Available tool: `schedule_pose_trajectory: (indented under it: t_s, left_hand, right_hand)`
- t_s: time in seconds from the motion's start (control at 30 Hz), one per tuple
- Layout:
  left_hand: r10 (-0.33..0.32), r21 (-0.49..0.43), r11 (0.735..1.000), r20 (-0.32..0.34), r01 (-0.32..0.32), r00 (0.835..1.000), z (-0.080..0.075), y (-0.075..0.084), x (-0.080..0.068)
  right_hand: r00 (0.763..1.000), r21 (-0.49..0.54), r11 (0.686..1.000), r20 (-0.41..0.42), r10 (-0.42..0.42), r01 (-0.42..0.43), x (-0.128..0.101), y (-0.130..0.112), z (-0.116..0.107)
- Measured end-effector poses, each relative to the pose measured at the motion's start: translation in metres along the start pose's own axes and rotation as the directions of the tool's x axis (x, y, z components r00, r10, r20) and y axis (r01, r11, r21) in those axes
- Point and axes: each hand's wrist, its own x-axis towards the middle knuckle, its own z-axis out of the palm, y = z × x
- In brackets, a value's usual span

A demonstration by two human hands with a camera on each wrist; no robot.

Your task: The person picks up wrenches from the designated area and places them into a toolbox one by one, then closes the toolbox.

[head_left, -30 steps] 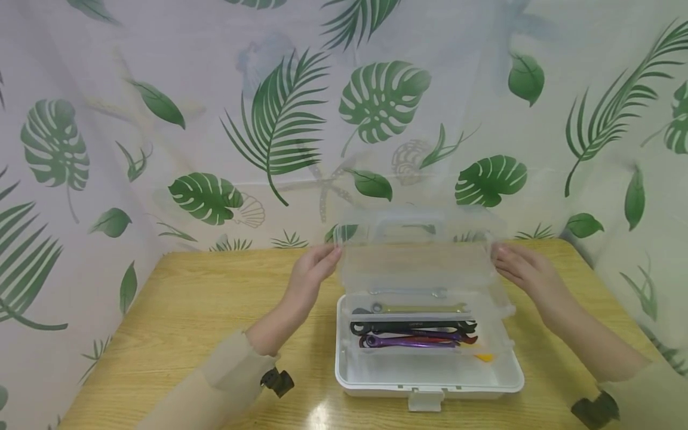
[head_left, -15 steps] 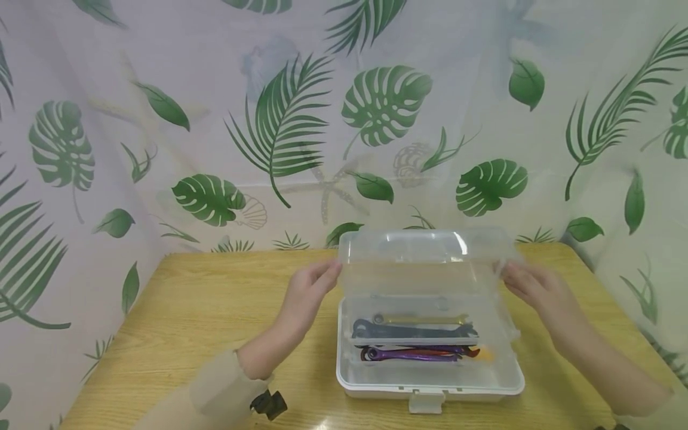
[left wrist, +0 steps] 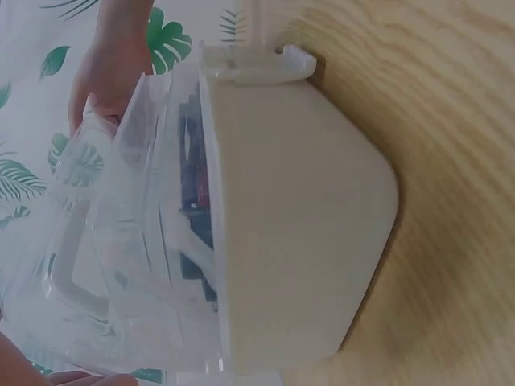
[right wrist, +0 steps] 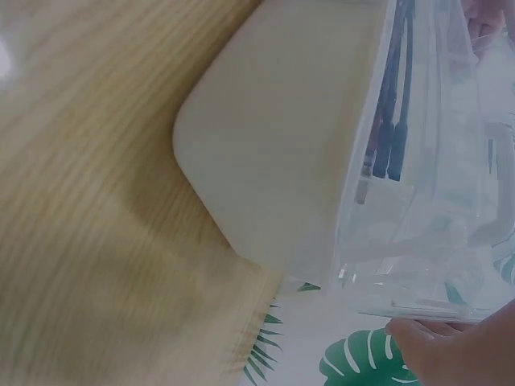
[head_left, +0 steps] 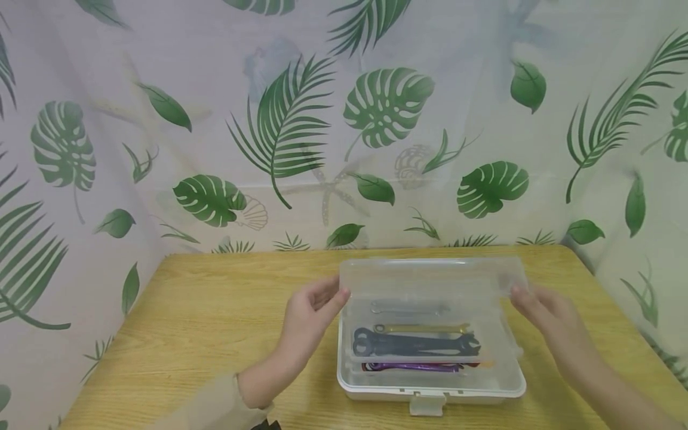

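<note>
A white toolbox [head_left: 376,391] with a clear lid [head_left: 430,272] stands on the table, its lid raised and tilted. At the lid's left edge my left hand [head_left: 301,325] pinches it between thumb and fingers. My right hand [head_left: 556,319] holds the right edge, thumb in front. Under the lid, a clear tray carries a silver wrench [head_left: 408,308], a gold wrench [head_left: 421,328] and dark wrenches [head_left: 416,345]. Below the tray's front edge, a purple wrench [head_left: 419,367] lies in the box, partly hidden. A carry handle [left wrist: 68,265] on the lid shows in the left wrist view.
The box's front latch [head_left: 427,405] hangs down. Wooden tabletop [head_left: 226,298] stretches to the left of the box. Behind the table hangs a leaf-printed curtain [head_left: 301,179].
Both hands have lowered the lid toward me, and the linked tray has come down and forward over the purple wrench. The box itself stays in place.
</note>
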Motion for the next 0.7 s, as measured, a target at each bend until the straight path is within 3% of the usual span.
schedule_pose_trajectory:
  t_s: [0.23, 0.7]
  left_hand:
    - [-0.016, -0.062, 0.998, 0.024, 0.017, 1.000, 0.000, -0.006, -0.016]
    - [0.032, 0.007, 0.999, 0.048, -0.033, 0.998, 0.003, -0.027, -0.043]
  right_hand:
    - [0.999, -0.097, 0.995, 0.007, 0.038, -0.037, -0.012, 0.007, 0.003]
    - [1.000, -0.066, 0.998, 0.019, 0.018, -0.017, -0.036, 0.036, 0.011]
